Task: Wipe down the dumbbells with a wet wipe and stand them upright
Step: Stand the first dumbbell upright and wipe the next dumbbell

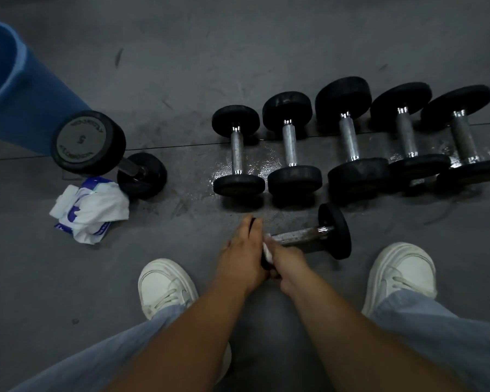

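Note:
A black dumbbell (309, 236) lies sideways on the grey floor between my feet. My left hand (242, 250) covers its left weight plate. My right hand (287, 267) presses a white wet wipe (267, 249) against the left end of the metal handle. Behind it, a row of several dumbbells (351, 140) lies flat on a wet patch of floor. One more dumbbell (89, 142) stands upright at the left.
A crumpled white and blue wipe packet (89, 213) lies on the floor at the left, in front of the standing dumbbell. A blue rolled mat (17, 89) occupies the far left. My white shoes (166, 287) flank the hands.

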